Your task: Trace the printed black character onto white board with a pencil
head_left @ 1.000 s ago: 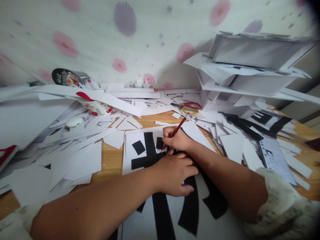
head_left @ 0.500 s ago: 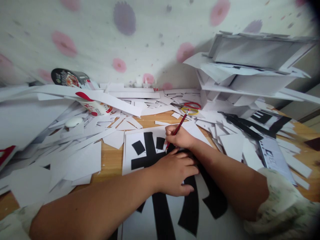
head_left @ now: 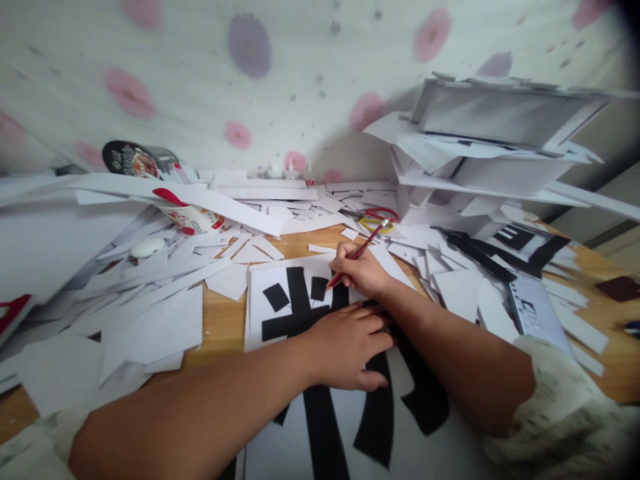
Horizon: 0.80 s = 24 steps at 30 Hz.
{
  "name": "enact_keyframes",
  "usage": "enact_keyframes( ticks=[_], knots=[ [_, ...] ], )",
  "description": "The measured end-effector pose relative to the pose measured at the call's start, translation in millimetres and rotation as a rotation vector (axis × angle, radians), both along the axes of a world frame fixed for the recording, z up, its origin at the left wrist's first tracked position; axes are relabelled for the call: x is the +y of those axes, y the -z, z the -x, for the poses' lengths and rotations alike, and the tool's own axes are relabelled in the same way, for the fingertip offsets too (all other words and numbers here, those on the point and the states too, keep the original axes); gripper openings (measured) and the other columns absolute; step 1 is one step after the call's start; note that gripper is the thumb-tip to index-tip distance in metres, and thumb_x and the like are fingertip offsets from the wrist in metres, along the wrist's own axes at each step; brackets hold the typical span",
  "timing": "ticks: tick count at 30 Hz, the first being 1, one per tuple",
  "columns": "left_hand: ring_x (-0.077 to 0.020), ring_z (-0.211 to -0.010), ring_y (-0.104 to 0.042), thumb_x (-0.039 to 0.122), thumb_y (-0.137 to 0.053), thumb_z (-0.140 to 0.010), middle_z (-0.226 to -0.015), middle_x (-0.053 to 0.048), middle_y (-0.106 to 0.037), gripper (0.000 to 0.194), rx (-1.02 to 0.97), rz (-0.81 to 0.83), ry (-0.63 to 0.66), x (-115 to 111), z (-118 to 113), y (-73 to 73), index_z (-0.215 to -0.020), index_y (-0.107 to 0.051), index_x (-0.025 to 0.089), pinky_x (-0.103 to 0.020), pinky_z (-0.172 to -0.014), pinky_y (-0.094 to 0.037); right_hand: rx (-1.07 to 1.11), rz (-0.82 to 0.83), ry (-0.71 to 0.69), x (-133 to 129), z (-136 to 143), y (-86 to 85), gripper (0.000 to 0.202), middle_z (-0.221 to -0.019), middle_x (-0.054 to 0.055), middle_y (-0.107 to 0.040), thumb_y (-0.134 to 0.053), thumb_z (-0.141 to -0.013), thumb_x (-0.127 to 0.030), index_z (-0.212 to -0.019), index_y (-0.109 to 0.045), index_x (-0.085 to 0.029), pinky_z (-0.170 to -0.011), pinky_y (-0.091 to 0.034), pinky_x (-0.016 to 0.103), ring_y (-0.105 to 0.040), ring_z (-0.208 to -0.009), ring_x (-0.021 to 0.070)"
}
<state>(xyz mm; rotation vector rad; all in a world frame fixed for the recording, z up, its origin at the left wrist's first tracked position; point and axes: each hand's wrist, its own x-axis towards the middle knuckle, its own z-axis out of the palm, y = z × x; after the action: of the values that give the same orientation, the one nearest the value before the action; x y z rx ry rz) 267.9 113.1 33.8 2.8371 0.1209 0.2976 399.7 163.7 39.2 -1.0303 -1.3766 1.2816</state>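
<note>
My right hand (head_left: 361, 268) is closed around a dark red pencil (head_left: 356, 255), whose tip points down and left beside a small black square (head_left: 319, 289). The pencil's white-topped end leans up to the right. Below it, my left hand (head_left: 350, 343) lies flat with fingers stretched over black cut-out character strokes (head_left: 327, 427). Those strokes rest on a white sheet (head_left: 257, 277) and are partly hidden under my hands and right forearm. A tilted black square (head_left: 276, 297) sits near the sheet's upper left.
White paper scraps (head_left: 165, 327) cover much of the wooden table (head_left: 220, 313). Behind lie red and yellow scissors (head_left: 377, 220). A paper cup (head_left: 193, 219) and a black-lidded tub (head_left: 135, 160) are at the left; a white board structure (head_left: 505, 173) rises at the right.
My right hand has shifted slightly, and the pencil now slants lower, its tip moved a little up and left toward the small black square. My left hand stays in place.
</note>
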Motion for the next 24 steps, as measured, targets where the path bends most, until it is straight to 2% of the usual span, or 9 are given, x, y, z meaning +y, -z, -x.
enact_keyframes(
  ticks=[4, 8, 11, 13, 15, 17, 20, 22, 24],
  knots=[
    [-0.0321, -0.120, -0.053, 0.045, -0.066, -0.079, -0.127, -0.016, -0.061, 0.053, 0.003, 0.001, -0.024, -2, 0, -0.4, -0.122, -0.061, 0.014, -0.048, -0.104, -0.040, 0.045, 0.078, 0.035, -25, -4, -5.2, 0.031, -0.043, -0.009, -0.050, -0.073, -0.074, -0.042, -0.072, -0.049, -0.021, -0.039, -0.039, 0.017, -0.050, -0.037, 0.0088],
    [-0.0328, -0.115, -0.055, 0.045, -0.065, -0.080, -0.121, -0.014, -0.063, 0.050, 0.030, -0.017, -0.034, -3, 0, -2.1, -0.120, -0.061, 0.015, -0.048, -0.100, -0.043, 0.068, 0.063, 0.038, -49, -13, 0.9, 0.029, -0.061, -0.001, -0.064, -0.074, -0.075, -0.043, -0.075, -0.060, -0.018, -0.052, -0.048, 0.020, -0.060, -0.054, 0.0105],
    [-0.0319, -0.116, -0.056, 0.044, -0.068, -0.078, -0.120, -0.014, -0.064, 0.050, -0.009, -0.001, -0.020, -2, -1, -0.1, -0.117, -0.063, 0.014, -0.045, -0.102, -0.042, 0.120, 0.019, 0.167, -52, -17, 8.9, 0.028, -0.059, -0.001, -0.064, -0.074, -0.076, -0.041, -0.071, -0.061, -0.017, -0.052, -0.047, 0.020, -0.060, -0.053, 0.0105],
    [-0.0292, -0.109, -0.060, 0.040, -0.069, -0.077, -0.113, -0.013, -0.068, 0.041, -0.076, 0.042, -0.029, -1, -2, 2.8, -0.109, -0.066, 0.013, -0.042, -0.100, -0.045, 0.175, 0.021, 0.273, -49, -18, 13.0, 0.029, -0.051, -0.002, -0.061, -0.076, -0.073, -0.040, -0.068, -0.058, -0.018, -0.047, -0.043, 0.019, -0.057, -0.047, 0.0099],
    [-0.0239, -0.098, -0.064, 0.030, -0.064, -0.081, -0.102, -0.010, -0.071, 0.022, -0.194, 0.095, -0.056, -2, -1, 5.0, -0.096, -0.069, 0.014, -0.035, -0.093, -0.049, 0.227, 0.040, 0.316, -46, -17, 15.1, 0.030, -0.047, -0.004, -0.059, -0.078, -0.070, -0.039, -0.068, -0.055, -0.019, -0.042, -0.039, 0.017, -0.056, -0.044, 0.0100],
    [-0.0185, -0.081, -0.065, 0.020, -0.056, -0.084, -0.084, -0.006, -0.071, 0.012, -0.343, 0.129, -0.124, -3, 0, 4.4, -0.080, -0.067, 0.017, -0.030, -0.080, -0.051, 0.239, 0.048, 0.304, -45, -17, 15.3, 0.032, -0.046, -0.004, -0.058, -0.079, -0.068, -0.039, -0.068, -0.052, -0.020, -0.040, -0.037, 0.017, -0.055, -0.042, 0.0100],
    [-0.0140, -0.061, -0.058, 0.018, -0.049, -0.087, -0.063, -0.001, -0.061, 0.025, -0.593, 0.189, -0.314, -2, 4, -1.5, -0.063, -0.056, 0.019, -0.027, -0.064, -0.048, 0.152, -0.004, 0.240, -47, -16, 14.1, 0.034, -0.047, -0.005, -0.058, -0.078, -0.067, -0.040, -0.066, -0.051, -0.020, -0.040, -0.040, 0.018, -0.052, -0.041, 0.0092],
    [-0.0134, -0.062, -0.059, 0.021, -0.047, -0.090, -0.065, -0.001, -0.060, 0.024, -0.746, 0.259, -0.448, 3, 8, -5.5, -0.067, -0.054, 0.020, -0.026, -0.063, -0.048, 0.062, -0.032, 0.194, -49, -15, 13.6, 0.034, -0.047, -0.005, -0.057, -0.077, -0.068, -0.040, -0.064, -0.050, -0.020, -0.040, -0.042, 0.019, -0.052, -0.040, 0.0089],
    [-0.0136, -0.068, -0.063, 0.024, -0.042, -0.093, -0.074, -0.002, -0.063, 0.019, -0.795, 0.295, -0.606, 11, 10, -6.7, -0.080, -0.055, 0.020, -0.026, -0.067, -0.051, -0.006, -0.029, 0.167, -51, -15, 13.7, 0.033, -0.047, -0.005, -0.058, -0.075, -0.069, -0.040, -0.063, -0.050, -0.020, -0.039, -0.042, 0.019, -0.052, -0.040, 0.0091]
  ],
)
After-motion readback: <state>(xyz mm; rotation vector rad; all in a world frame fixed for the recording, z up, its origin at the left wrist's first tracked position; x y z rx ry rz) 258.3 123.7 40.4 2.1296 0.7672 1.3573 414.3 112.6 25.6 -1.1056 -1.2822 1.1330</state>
